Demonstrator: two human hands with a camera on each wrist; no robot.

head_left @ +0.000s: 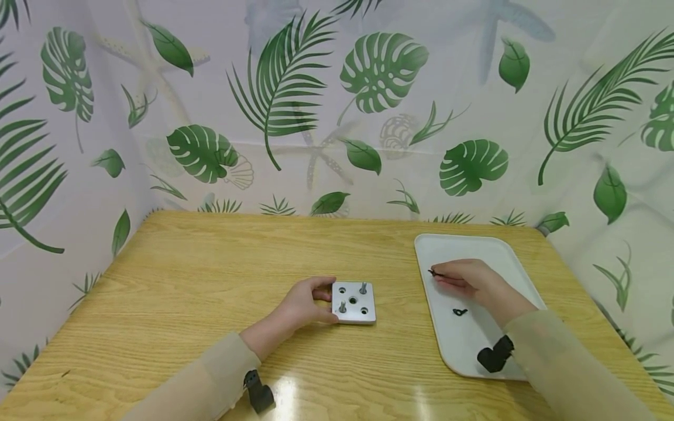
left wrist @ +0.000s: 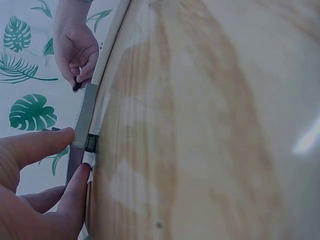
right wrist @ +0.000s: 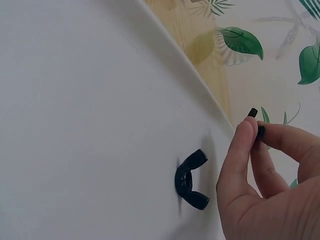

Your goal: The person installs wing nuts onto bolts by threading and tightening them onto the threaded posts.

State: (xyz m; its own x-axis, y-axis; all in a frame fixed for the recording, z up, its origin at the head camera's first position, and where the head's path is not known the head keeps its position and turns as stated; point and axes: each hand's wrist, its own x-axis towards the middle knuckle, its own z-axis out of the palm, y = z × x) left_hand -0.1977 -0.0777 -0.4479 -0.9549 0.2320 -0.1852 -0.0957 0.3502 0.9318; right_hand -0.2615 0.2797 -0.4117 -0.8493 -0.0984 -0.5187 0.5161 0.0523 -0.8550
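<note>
My left hand (head_left: 305, 301) grips the left side of a square silver metal plate (head_left: 351, 316), thumb at the near corner and fingers at the far one. Two threaded bolts (head_left: 363, 287) stand upright from the plate, at opposite corners, among several holes. In the left wrist view a dark bolt head (left wrist: 91, 143) shows under the plate, close over the table. Over the tray's left side, my right hand (head_left: 471, 278) pinches a black wing nut (right wrist: 253, 112) between thumb and fingertips, mostly covered by them. A second black wing nut (right wrist: 184, 182) lies on the tray nearby.
The white tray (head_left: 497, 251) with a raised rim sits on the right of the wooden table (head_left: 221, 251). A leaf-printed curtain (head_left: 316, 175) stands behind the table and along both sides. Each wrist carries a small black camera (head_left: 495, 354).
</note>
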